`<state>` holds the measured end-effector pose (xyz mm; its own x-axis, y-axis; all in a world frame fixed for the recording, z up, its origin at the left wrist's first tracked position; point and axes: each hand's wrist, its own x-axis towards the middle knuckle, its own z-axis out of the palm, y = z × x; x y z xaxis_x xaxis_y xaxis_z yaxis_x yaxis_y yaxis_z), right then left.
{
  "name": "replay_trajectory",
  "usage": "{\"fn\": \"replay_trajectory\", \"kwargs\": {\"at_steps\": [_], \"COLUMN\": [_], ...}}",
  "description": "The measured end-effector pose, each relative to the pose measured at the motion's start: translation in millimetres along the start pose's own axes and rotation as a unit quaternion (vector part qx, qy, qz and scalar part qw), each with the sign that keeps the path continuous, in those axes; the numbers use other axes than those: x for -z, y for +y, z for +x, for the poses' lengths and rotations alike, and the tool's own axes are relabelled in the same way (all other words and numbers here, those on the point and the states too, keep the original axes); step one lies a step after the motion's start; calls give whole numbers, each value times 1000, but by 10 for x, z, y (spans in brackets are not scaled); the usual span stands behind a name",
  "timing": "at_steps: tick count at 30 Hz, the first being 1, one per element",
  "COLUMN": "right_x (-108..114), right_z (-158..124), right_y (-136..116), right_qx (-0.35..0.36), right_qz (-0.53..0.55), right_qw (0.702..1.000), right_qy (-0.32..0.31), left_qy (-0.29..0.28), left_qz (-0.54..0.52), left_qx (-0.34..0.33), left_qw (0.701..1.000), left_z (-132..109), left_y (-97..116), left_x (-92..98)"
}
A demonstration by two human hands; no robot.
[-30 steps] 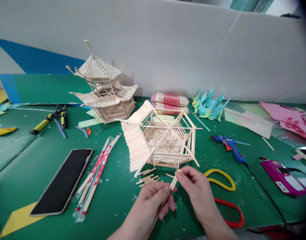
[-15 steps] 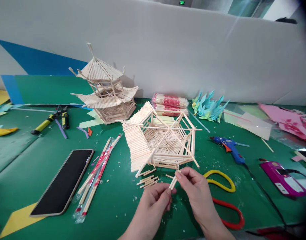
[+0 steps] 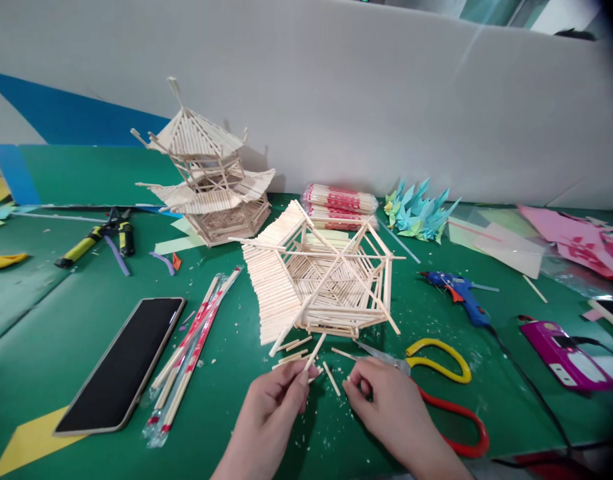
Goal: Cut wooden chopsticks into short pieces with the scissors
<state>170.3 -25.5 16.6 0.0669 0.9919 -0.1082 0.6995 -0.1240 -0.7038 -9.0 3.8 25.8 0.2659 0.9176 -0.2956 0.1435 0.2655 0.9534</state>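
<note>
Pinched between the thumb and fingers of my left hand (image 3: 273, 407) is a thin wooden stick (image 3: 315, 350), its far end pointing up toward the stick model. My right hand (image 3: 386, 400) is closed with its fingertips together; whether anything small is in them cannot be seen. A loose short stick piece (image 3: 331, 379) lies on the table between both hands. Several more cut pieces (image 3: 292, 357) lie beyond my left hand. Partly under my right hand are scissors (image 3: 439, 341) with one yellow and one red handle. Beyond both hands stands a six-sided stick frame (image 3: 346, 320), partly roofed on its left.
A finished-looking stick pagoda (image 3: 206, 193) stands at the back left. Wrapped chopsticks (image 3: 193, 353) and a phone (image 3: 121, 363) lie left. A blue glue gun (image 3: 456, 293), its cord, and a magenta power strip (image 3: 561, 357) lie right. Folded blue paper (image 3: 421, 210) sits behind.
My hands have moved apart, the left one leftward with a stick. A short stick piece now lies between them, and the scissor blades have come into view. The view has shifted slightly.
</note>
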Motion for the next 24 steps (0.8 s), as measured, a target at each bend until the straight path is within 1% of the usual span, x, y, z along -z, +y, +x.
{"fn": "replay_trajectory", "kwargs": {"at_steps": [2, 4, 6, 7, 10, 11, 12, 14, 15, 17, 19, 22, 24], "right_x": [-44, -37, 43, 108, 344, 419, 484, 581, 614, 658, 686, 722, 749], "right_z": [-15, -36, -83, -118, -256, -301, -339, -383, -386, -356, -294, -207, -199], "right_y": [-9, 2, 82, 161, 540, 693, 843, 1093, 1180, 1274, 1291, 1287, 1314], "right_qx": [8, 19, 29, 33, 31, 33, 54, 60, 65, 78, 99, 130, 143], "right_qz": [-50, -78, -96, -110, -188, -220, -260, -320, -339, -362, -371, -355, -333], "right_qw": [999, 997, 995, 992, 977, 968, 954, 935, 929, 922, 920, 924, 931], "right_qy": [-5, 1, 26, 47, 99, 114, 139, 143, 137, 115, 85, 47, 51], "left_qy": [0, 5, 8, 7, 7, 15, 32, 68, 64, 79, 116, 185, 222], "left_qz": [33, 78, 129, 155, 228, 249, 268, 293, 297, 283, 254, 214, 190], "left_qx": [-28, -72, -125, -155, -239, -260, -279, -306, -316, -321, -306, -260, -230], "left_qw": [999, 994, 984, 976, 944, 933, 921, 903, 899, 900, 910, 923, 928], "left_z": [-13, -34, -60, -72, -89, -86, -81, -68, -65, -75, -106, -182, -239], "left_y": [-7, 21, 54, 61, 4, -35, -74, -127, -131, -93, -17, 85, 117], "left_x": [4, -6, -9, -3, 40, 60, 79, 111, 122, 137, 146, 159, 163]}}
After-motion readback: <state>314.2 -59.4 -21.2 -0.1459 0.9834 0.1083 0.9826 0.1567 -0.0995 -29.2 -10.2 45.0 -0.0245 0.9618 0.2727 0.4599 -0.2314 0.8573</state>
